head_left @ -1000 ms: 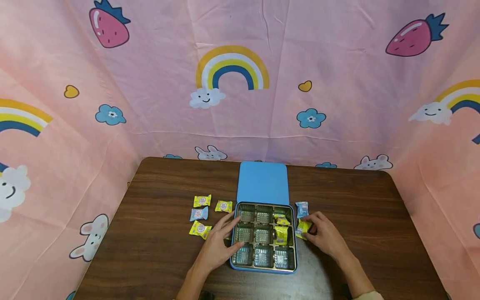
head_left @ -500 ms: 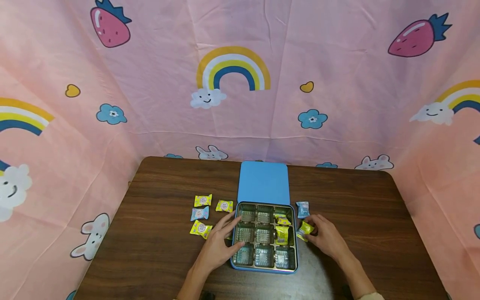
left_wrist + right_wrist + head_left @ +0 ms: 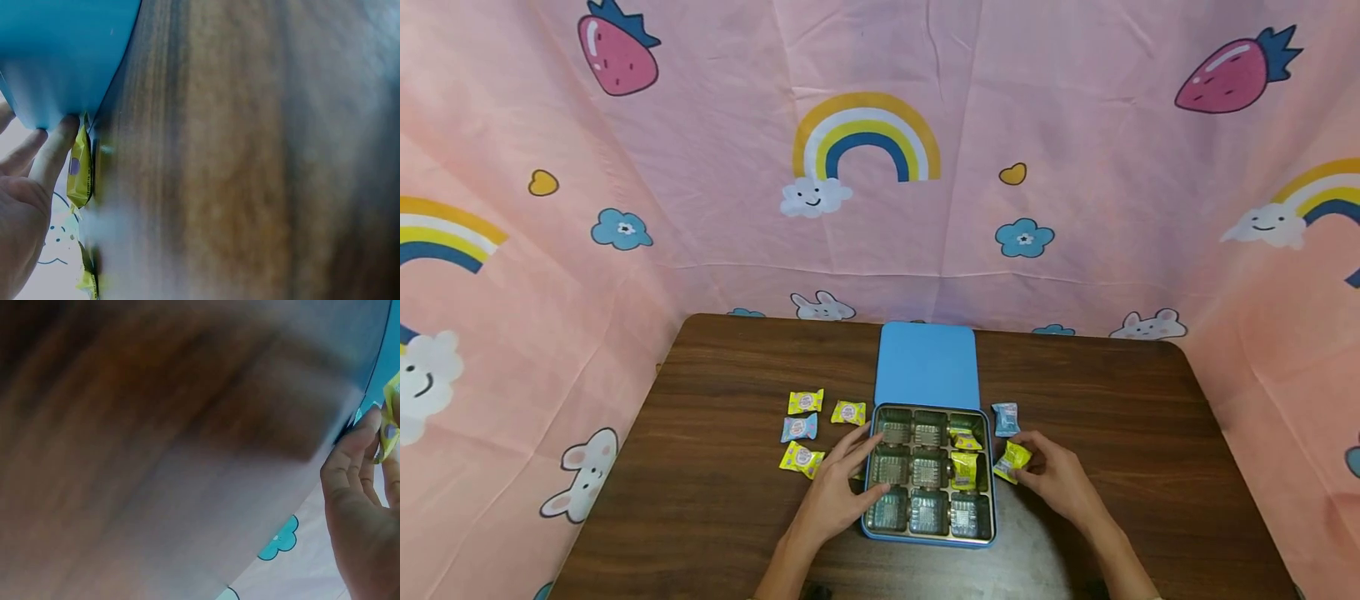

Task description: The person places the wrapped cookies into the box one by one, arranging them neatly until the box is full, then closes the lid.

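A blue tin (image 3: 928, 543) stands on the table with its divided tray showing. My left hand (image 3: 829, 504) rests at its left edge, fingers fairly straight; in the left wrist view the fingertips (image 3: 70, 125) touch the tin's side. To the right of the tin, my right hand (image 3: 1063, 482) pinches a yellow wrapped candy (image 3: 1013, 460) between thumb and fingers. The right wrist view shows that candy only partly, at the frame's edge. Two yellow candies lie in the tray's right column, one in the back compartment (image 3: 966, 439), one in the middle compartment (image 3: 964, 471).
The blue lid (image 3: 927, 362) lies open behind the tin. A blue wrapped candy (image 3: 1005, 419) sits just beyond my right hand. Left of the tin lie several yellow candies (image 3: 806, 402) and a blue candy (image 3: 799, 427). A patterned pink cloth (image 3: 880, 233) hangs behind the brown table (image 3: 1112, 400).
The yellow candy in my right hand has turned and shifted slightly to the right, along with the fingers. My left hand and the tin have stayed in place.
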Tool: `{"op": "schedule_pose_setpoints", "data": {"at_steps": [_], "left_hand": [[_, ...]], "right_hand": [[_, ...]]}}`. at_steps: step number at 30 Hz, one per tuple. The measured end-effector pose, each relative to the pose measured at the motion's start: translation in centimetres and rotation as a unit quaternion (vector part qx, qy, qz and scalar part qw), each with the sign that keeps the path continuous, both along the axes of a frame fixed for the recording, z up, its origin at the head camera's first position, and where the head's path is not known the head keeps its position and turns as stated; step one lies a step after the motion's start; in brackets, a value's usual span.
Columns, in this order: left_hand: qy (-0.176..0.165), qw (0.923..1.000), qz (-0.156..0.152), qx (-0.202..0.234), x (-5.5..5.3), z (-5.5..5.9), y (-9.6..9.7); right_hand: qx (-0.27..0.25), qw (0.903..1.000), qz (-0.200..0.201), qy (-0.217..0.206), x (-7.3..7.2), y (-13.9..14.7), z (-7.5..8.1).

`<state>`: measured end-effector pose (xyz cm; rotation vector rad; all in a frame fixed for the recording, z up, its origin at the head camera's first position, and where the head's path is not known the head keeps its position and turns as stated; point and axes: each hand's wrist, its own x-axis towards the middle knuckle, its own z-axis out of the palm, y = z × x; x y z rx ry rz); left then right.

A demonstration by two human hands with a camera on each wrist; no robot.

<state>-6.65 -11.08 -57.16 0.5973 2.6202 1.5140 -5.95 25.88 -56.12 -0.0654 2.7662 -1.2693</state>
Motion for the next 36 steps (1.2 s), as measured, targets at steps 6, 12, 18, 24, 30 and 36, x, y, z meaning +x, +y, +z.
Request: {"op": "schedule_pose_setpoints", "data": {"at_steps": [6, 12, 18, 24, 30, 36], "left_hand": [[0.004, 1.0, -0.001, -0.003, 0.1, 0.0, 0.1], [-0.01, 0.9999, 0.002, 0.001, 0.0, 0.0, 0.0], [-0.014, 0.9999, 0.001, 0.004, -0.1, -0.1, -0.1], [-0.012, 0.9999, 0.001, 0.002, -0.1, -0.2, -0.1], [-0.02, 0.9998, 0.0, -0.002, 0.0, -0.3, -0.1], [-0.015, 0.9999, 0.001, 0.0, -0.1, -0.5, -0.1]], "right_hand": [[-0.036, 0.999, -0.026, 0.008, 0.6, 0.0, 0.6], [-0.063, 0.9971, -0.031, 0.027, 1.0, 0.0, 1.5], [-0.064, 0.997, -0.04, 0.015, 1.3, -0.5, 2.3], [-0.092, 0.9949, -0.043, 0.006, 1.8, -1.2, 2.8], [-0.105, 0.9938, -0.034, 0.01, 2.1, -1.7, 3.1], [-0.121, 0.9919, -0.008, 0.036, 2.3, -2.5, 3.1]]}}
